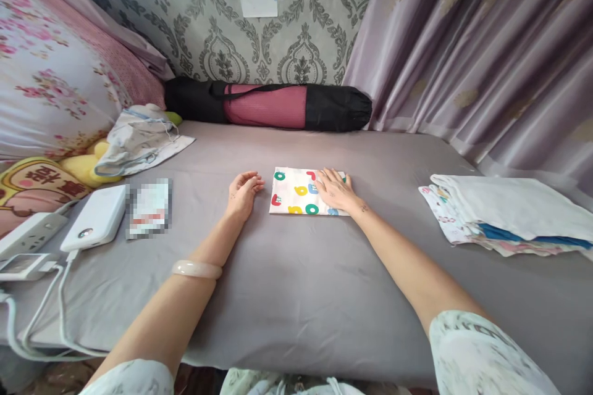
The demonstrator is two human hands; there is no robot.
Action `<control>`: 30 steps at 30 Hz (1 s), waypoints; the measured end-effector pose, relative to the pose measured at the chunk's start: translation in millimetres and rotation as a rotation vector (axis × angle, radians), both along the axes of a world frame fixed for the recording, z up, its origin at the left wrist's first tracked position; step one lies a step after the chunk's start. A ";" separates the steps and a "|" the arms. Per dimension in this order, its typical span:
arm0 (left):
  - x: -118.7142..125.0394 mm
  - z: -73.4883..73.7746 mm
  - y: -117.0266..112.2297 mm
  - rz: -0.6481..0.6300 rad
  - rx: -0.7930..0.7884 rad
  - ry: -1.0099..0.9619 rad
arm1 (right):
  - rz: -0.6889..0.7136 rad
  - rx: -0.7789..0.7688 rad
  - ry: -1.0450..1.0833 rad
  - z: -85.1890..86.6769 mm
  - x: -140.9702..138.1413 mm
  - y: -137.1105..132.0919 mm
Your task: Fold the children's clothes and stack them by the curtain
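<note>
A small folded white cloth [296, 191] printed with coloured numbers lies flat on the grey bedsheet [296, 271] in the middle. My right hand [334, 189] rests flat on the cloth's right side, fingers spread and open. Just left of the cloth, my left hand [244, 188] lies on the sheet with its fingers loosely curled and nothing in it. A pale bangle [197, 269] sits on my left forearm.
A stack of folded cloths [504, 213] lies at the right. A black and pink rolled mat bag [269, 105] lies along the wall. At the left are a crumpled garment [139, 139], a white power bank [95, 217], a power strip [28, 234] with cables, and pillows [50, 74].
</note>
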State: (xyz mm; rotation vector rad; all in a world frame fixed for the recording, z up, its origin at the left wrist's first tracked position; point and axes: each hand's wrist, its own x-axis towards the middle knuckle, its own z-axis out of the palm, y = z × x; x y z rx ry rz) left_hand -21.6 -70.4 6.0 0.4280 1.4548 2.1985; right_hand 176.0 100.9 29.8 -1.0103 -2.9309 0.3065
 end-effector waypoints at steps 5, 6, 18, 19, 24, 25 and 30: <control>0.2 0.0 0.5 0.001 -0.006 0.009 | 0.049 0.014 0.043 2.8 -10.3 -13.4; 0.5 0.3 0.4 0.004 -0.006 0.009 | 0.074 0.017 0.055 1.6 -13.3 -16.9; -2.9 -6.6 -0.8 -0.003 -0.095 0.142 | 0.148 -0.130 0.161 0.5 -15.8 -20.2; -3.0 -7.3 -0.9 -0.008 -0.122 0.175 | 0.157 -0.166 0.196 4.2 -12.5 -17.7; -1.6 -3.7 2.2 -0.029 -0.342 0.305 | -0.069 -0.198 0.353 22.2 18.0 6.3; -1.1 -1.4 3.6 -0.028 -0.398 0.310 | -0.153 -0.174 0.335 24.5 25.9 12.4; 0.2 13.7 13.4 -0.062 -0.706 0.328 | -0.426 -0.153 0.111 24.7 56.2 31.8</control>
